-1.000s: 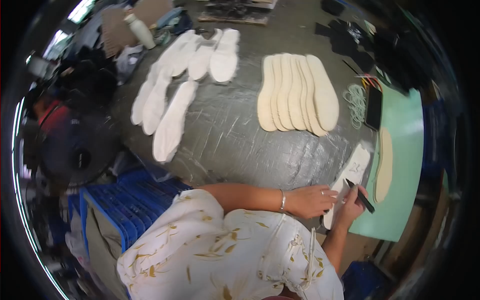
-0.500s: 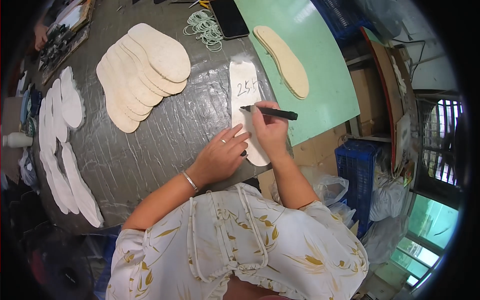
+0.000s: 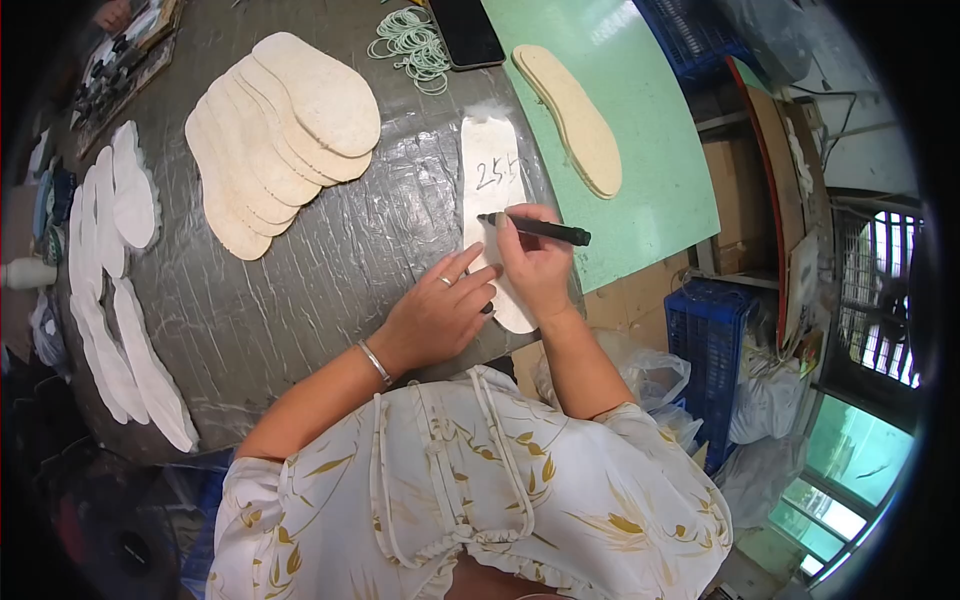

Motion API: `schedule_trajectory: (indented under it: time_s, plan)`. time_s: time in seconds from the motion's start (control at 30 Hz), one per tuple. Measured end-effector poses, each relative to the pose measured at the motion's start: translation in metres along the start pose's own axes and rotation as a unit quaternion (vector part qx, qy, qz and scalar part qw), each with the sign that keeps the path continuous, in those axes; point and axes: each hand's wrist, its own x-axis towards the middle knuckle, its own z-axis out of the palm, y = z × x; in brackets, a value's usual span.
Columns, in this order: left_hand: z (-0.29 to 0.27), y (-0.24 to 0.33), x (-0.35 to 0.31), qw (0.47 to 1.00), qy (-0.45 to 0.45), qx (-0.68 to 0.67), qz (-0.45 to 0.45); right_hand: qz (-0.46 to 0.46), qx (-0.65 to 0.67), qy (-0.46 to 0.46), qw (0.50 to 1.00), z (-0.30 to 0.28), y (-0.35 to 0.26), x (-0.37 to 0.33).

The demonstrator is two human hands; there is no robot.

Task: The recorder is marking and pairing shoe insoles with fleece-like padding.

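A white insole point(image 3: 484, 145) lies lengthwise before me, with black handwritten marks on its upper half. My right hand point(image 3: 537, 265) grips a black marker point(image 3: 550, 231), its tip at the insole's surface below those marks. Across the insole's left edge rests my left hand point(image 3: 435, 308), fingertips pressing it down. A small black piece, seemingly the marker's cap point(image 3: 488, 308), pokes out from under the left hand's curled fingers. The insole's rounded lower end shows below both hands.
Cream insoles point(image 3: 320, 95) fan out at the upper left, beyond white ones point(image 3: 150, 365) at the far left. A stacked pair point(image 3: 575, 120) lies on the green sheet point(image 3: 650, 200). Pale green bands point(image 3: 410, 45) and a phone point(image 3: 465, 32) sit farther back. A blue crate point(image 3: 700, 355) stands right.
The whole view has shifted slightly. Both hands stay at the insole, and the marker tip has barely moved.
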Motion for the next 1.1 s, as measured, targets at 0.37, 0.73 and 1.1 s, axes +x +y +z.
schedule_trajectory:
  time_s: [0.37,0.73,1.1]
  plan:
    - [0.000,0.000,0.000,1.000,-0.005,0.005,0.003,-0.014,-0.016,0.017,1.000,0.002,0.008,0.002]
    - [0.002,0.000,0.000,1.000,-0.009,0.024,0.002,-0.003,0.006,0.025,1.000,-0.003,0.015,-0.002]
    - [0.003,0.003,0.000,1.000,0.005,0.031,0.002,0.067,0.148,0.039,0.986,-0.020,0.006,-0.006]
